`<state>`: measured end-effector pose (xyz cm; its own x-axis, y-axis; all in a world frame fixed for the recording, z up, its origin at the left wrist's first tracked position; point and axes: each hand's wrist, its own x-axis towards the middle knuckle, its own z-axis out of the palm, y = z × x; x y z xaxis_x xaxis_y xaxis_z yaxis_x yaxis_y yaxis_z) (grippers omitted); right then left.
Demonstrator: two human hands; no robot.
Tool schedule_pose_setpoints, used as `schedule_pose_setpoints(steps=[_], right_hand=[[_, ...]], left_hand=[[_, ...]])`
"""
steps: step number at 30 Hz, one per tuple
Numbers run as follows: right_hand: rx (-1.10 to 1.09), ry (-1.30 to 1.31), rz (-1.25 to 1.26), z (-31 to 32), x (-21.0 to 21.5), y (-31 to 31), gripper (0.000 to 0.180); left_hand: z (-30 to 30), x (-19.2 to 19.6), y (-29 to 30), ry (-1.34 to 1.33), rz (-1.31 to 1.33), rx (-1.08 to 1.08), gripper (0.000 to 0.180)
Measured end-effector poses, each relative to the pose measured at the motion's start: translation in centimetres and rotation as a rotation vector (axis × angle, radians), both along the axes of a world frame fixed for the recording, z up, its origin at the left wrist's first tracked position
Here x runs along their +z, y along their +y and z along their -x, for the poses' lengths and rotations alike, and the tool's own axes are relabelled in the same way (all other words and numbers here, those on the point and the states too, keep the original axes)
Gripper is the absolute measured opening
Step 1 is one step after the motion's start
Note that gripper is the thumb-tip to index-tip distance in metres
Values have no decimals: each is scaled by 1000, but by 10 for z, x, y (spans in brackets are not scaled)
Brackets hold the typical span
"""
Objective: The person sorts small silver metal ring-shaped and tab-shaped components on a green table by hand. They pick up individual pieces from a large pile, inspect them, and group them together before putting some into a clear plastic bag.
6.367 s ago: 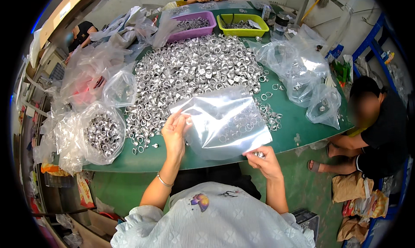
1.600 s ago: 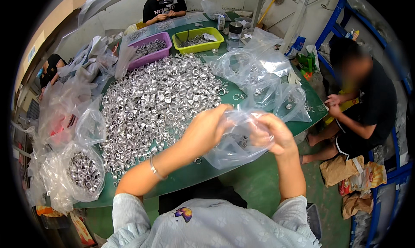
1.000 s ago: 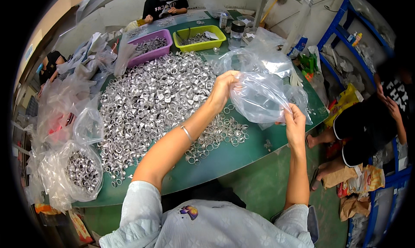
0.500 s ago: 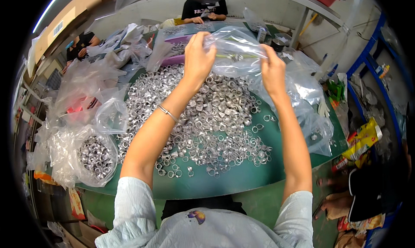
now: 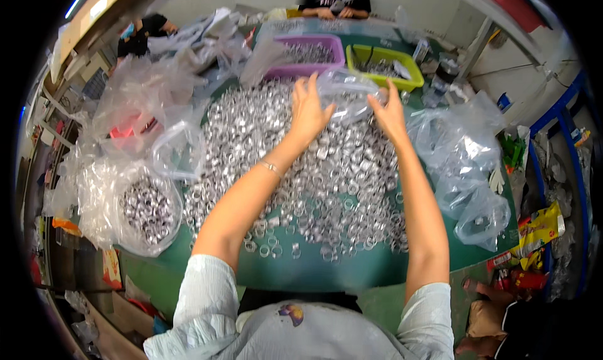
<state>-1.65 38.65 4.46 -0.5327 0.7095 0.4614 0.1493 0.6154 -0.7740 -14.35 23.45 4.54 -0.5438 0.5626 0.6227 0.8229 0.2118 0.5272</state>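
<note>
Bag (image 5: 347, 97) is upper middle of the frame, rings (image 5: 251, 134) heaped below it. Left hand (image 5: 308, 112) is left of it with its grip spread, right hand (image 5: 391, 114) is on the other side, same deal; honestly can't tell if either touches it. Purple bin (image 5: 340, 57) and green bin (image 5: 405, 80) sit just above on the tabletop (image 5: 314, 275).

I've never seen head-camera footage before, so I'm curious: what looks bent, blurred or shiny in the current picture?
Head view: the green table's near edge appears to bow, and the corners go black; head view: the silver rings look smeared; head view: pale glare whitens parts of the clear bags at right.
</note>
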Motion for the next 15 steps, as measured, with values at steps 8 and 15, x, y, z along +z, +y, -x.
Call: schedule_pose_setpoints(steps=[8,15], right_hand=[[-95,-100,107,10,-7,-13,79],[206,-282,23,-87,-3,-92,50]], left_hand=[[12,-3,9,-182,-7,14,76],[-53,-2,-92,-110,13,-259,57]])
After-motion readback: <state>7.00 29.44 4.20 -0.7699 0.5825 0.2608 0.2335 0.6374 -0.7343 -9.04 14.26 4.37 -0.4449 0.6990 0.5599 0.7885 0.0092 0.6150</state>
